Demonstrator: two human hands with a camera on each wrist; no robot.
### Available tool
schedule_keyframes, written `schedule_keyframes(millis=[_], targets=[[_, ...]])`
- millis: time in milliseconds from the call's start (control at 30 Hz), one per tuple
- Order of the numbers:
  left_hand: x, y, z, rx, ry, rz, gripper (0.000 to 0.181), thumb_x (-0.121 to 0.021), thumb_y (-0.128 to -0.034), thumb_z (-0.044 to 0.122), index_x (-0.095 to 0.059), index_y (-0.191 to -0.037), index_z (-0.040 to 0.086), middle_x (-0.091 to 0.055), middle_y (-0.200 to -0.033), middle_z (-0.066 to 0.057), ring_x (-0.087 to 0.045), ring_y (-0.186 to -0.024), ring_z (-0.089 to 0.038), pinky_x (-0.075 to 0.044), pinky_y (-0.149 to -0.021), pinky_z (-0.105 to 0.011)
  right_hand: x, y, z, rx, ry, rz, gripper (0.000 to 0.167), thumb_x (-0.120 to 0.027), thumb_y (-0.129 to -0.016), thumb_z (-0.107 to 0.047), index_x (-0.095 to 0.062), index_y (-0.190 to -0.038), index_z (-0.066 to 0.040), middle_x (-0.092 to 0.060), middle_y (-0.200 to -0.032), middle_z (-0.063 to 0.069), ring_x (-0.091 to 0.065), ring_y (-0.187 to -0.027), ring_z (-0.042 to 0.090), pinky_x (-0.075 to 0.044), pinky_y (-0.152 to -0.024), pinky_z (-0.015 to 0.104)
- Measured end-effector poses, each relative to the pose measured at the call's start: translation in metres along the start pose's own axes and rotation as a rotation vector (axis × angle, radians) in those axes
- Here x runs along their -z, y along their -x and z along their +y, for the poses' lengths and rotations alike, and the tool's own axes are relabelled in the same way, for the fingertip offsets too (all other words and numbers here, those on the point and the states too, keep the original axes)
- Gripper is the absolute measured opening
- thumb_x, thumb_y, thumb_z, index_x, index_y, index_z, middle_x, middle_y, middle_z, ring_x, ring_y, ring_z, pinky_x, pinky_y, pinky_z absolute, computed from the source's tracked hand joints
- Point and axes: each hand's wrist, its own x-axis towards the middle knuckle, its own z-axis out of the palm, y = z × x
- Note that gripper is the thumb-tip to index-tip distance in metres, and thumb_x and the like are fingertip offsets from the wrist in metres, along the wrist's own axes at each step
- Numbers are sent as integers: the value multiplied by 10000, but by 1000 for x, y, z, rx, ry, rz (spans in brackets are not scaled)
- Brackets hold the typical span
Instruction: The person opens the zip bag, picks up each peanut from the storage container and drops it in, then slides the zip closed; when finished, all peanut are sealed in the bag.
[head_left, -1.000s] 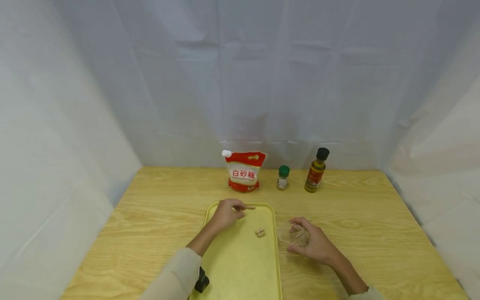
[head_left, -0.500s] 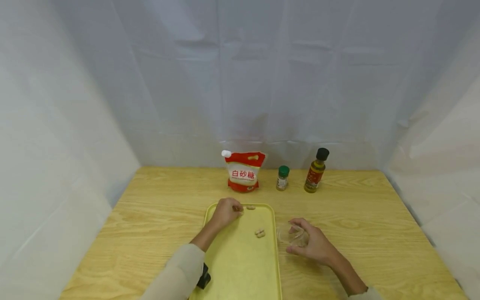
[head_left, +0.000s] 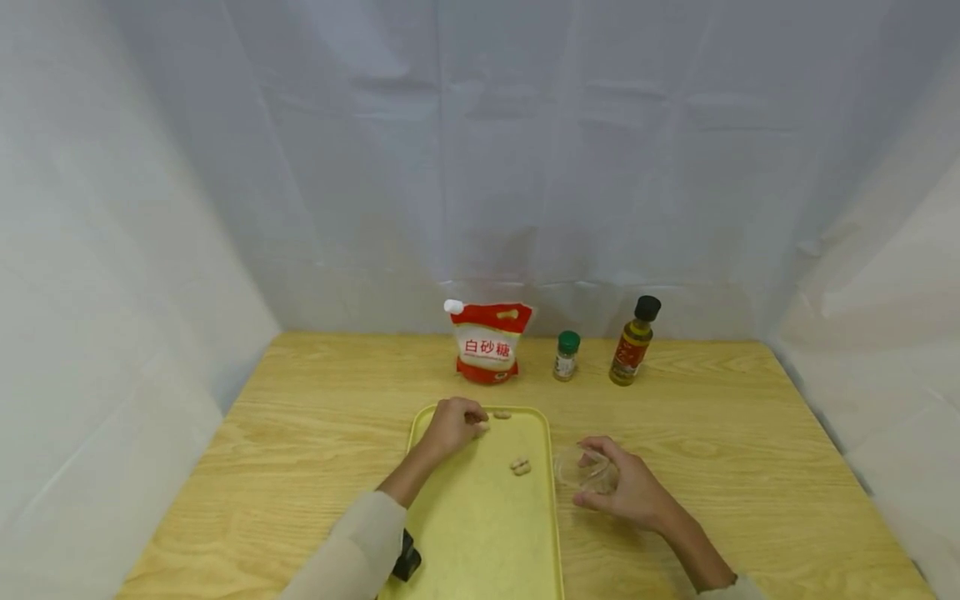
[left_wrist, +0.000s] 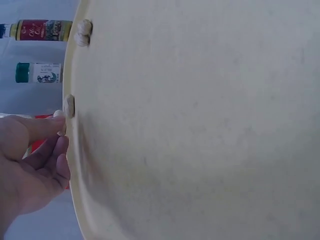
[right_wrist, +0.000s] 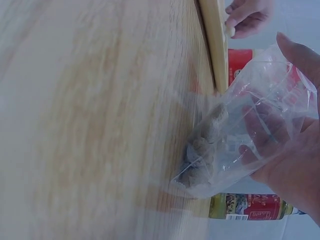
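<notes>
My left hand [head_left: 452, 428] is over the far left of the yellow tray [head_left: 480, 533], pinching a peanut [left_wrist: 59, 114] between thumb and finger in the left wrist view. One peanut [head_left: 502, 415] lies by the tray's far edge, just right of that hand. More peanuts [head_left: 521, 467] lie together near the right rim. Right of the tray, my right hand [head_left: 630, 492] curls around a clear plastic bag [right_wrist: 250, 125], its mouth spread. Several peanuts [right_wrist: 200, 155] sit at the bottom of the bag in the right wrist view.
Behind the tray stand a red and white sugar pouch [head_left: 489, 346], a small green-capped jar [head_left: 566, 358] and a black-capped oil bottle [head_left: 632, 346]. White sheeting [head_left: 480, 167] surrounds the wooden table [head_left: 720, 433]. A black device [head_left: 407, 560] sits at the left wrist.
My left hand has drawn slightly left, away from the peanut at the tray's far edge, and its fingers have closed together. The right hand and bag have hardly moved.
</notes>
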Motion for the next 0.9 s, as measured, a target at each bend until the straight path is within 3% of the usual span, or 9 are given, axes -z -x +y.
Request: schedule_keyframes(millis=[300, 500, 900], targets=[[3, 7, 23, -1, 130, -54, 113, -696, -818, 3, -723, -924, -27, -719, -911, -137, -642, -782, -211, -507, -667, -214, 1, 0, -3, -6, 12, 3, 706, -771, -768, -392, -453, -1316, -82, -615, -1124, 27, -521, -1183, 370, -403, -963, 611], [-1, 11, 47, -7, 164, -81, 103, -699, -831, 37, -729, -928, 19, -717, -939, -103, -644, -823, -196, -515, -708, -240, 1, -1, -4, 9, 10, 3, 691, -770, -776, -365, -449, -1319, -84, -612, -1118, 29, -516, -1184, 378, -396, -960, 621], [-23, 22, 91, -58, 268, -147, 135, -684, -864, 108, -723, -986, 65, -710, -951, -51, -619, -837, -118, -475, -627, -178, -1, -1, -2, 16, 7, 7, 683, -765, -783, -367, -451, -1312, -68, -620, -1114, 28, -511, -1193, 399, -395, -951, 639]])
